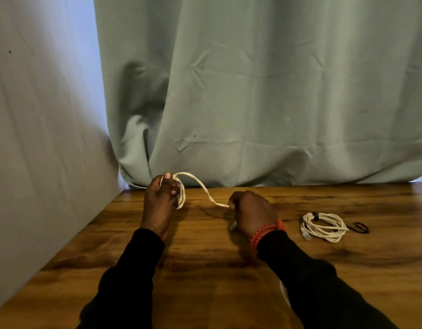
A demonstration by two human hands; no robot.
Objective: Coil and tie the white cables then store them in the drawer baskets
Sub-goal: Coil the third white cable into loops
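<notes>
Wall: a pale grey wall (39, 138) runs along the left edge of the wooden table, left of the left hand.
Left hand: the left hand (161, 194), in a black sleeve, is raised over the far left part of the brown wood-grain table (205, 269), fingers curled round a small coil, thumb pressed on top.
Cable being coiled: the white braided cable (200, 186) sits as a few loops in the left grip, the loops standing roughly upright on that hand's right side.
Free strand: from the top of the coil it arches up, then slopes down and to the right, its long axis running left to right between the two hands.
Right hand: the right hand (251, 213), a red braided wristband (264, 232) at its wrist, is closed round the strand's far end; a short white tip shows below the fist, pointing down toward the person.
Finished cable: a second white cable, coiled and bound with a dark tie (322, 226), lies flat on the table well to the right of the right hand, its connector end pointing toward the person.
Black band: a black loop-shaped band (359, 227) lies touching the finished coil's right side.
Backdrop: a sage-green curtain (264, 91) hangs behind both hands, reaching the table's far edge.
</notes>
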